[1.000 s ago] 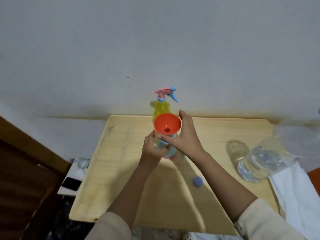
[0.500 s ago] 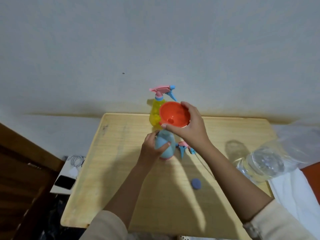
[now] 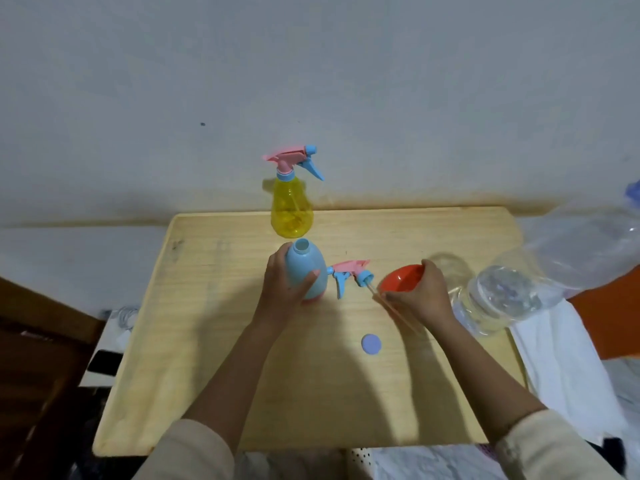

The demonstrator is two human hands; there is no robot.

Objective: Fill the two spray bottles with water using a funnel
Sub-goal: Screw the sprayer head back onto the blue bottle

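Note:
A light blue spray bottle (image 3: pixel 308 268) stands upright mid-table with its neck uncapped; my left hand (image 3: pixel 285 289) grips its body. Its pink and blue spray head (image 3: pixel 348 273) lies on the table just to the right, the dip tube running toward my right hand. My right hand (image 3: pixel 420 296) holds the orange funnel (image 3: pixel 400 278) low over the table, right of the spray head. A yellow spray bottle (image 3: pixel 292 211) with its trigger head on stands at the table's far edge. A large clear water bottle (image 3: pixel 512 292) lies on its side at the right edge.
The wooden table (image 3: pixel 214 341) stands against a pale wall. A small blue cap (image 3: pixel 371 344) lies near the middle. White cloth (image 3: pixel 561 365) drapes to the right of the table. A phone (image 3: pixel 104 362) rests on a low surface at the left.
My right hand lifted the orange funnel off the blue bottle's neck and carried it down to the right, near the table. My left hand stayed on the blue bottle.

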